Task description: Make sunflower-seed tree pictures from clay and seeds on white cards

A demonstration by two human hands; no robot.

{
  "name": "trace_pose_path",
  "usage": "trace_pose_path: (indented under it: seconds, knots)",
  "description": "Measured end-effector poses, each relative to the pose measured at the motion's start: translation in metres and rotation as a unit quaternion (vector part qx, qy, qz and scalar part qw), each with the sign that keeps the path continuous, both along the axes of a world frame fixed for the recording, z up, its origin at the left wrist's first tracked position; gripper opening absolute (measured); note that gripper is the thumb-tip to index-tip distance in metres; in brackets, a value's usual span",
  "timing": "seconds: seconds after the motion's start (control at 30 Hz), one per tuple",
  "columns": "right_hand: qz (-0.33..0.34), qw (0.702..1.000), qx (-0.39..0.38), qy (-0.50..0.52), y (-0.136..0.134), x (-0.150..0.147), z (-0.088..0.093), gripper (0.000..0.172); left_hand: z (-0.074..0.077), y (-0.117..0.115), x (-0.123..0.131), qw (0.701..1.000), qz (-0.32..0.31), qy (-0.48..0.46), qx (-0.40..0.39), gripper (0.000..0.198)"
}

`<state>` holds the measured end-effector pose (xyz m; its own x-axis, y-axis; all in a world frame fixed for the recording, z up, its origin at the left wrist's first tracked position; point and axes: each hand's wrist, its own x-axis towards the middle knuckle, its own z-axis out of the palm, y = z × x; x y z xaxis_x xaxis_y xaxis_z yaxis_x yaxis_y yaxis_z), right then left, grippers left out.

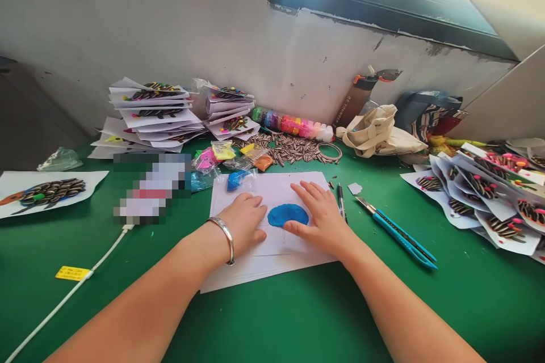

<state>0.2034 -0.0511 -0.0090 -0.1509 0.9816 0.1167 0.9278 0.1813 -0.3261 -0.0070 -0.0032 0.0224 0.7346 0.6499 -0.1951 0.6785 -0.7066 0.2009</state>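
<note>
A flat blue clay oval [288, 215] lies on white paper [255, 264] at the middle of the green table. My left hand [243, 224] rests on the paper left of the oval, fingers spread a little, holding nothing; a silver bracelet [225, 238] is on its wrist. My right hand [319, 216] lies on the paper at the right with its fingers apart, its thumb at the oval's lower right edge. Just behind the paper's front area, a small bag of blue clay [238, 180] sits at the paper's back left.
A pen [341, 201] and a blue cutter [400, 232] lie at the right. Sunflower seeds [293, 148] and bagged clay [206, 159] are behind. Stacked seed pictures stand left [157, 119] and right [489, 193]. A white cable [63, 298] crosses the left side.
</note>
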Motion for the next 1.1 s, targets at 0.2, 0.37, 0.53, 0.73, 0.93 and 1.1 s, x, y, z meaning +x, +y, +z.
trace_pose_path:
  seconds: [0.2,0.37,0.53,0.73,0.93,1.1]
  knots:
    - [0.016,0.999,-0.006,-0.048,0.007,-0.003,-0.008,0.079,-0.017,0.004,-0.004,0.999,-0.007,-0.012,0.029,0.029]
    - [0.019,1.000,-0.005,-0.018,0.007,0.012,-0.003,0.078,-0.021,0.005,-0.005,0.999,0.001,-0.019,0.028,0.028]
    - [0.030,0.999,0.004,-0.028,0.008,0.013,-0.002,0.082,-0.014,0.003,-0.004,1.000,-0.003,-0.014,0.023,0.029]
    - [0.037,0.999,0.004,-0.035,0.012,0.007,-0.002,0.078,-0.004,0.001,-0.002,1.000,0.002,0.000,0.012,0.028]
    - [0.038,0.999,0.007,-0.023,0.007,0.019,0.002,0.083,-0.009,0.002,-0.003,0.999,-0.008,0.005,0.036,0.029]
    - [0.033,0.999,-0.005,-0.040,0.011,0.018,0.001,0.080,0.001,0.000,0.000,0.999,-0.005,0.032,0.018,0.031]
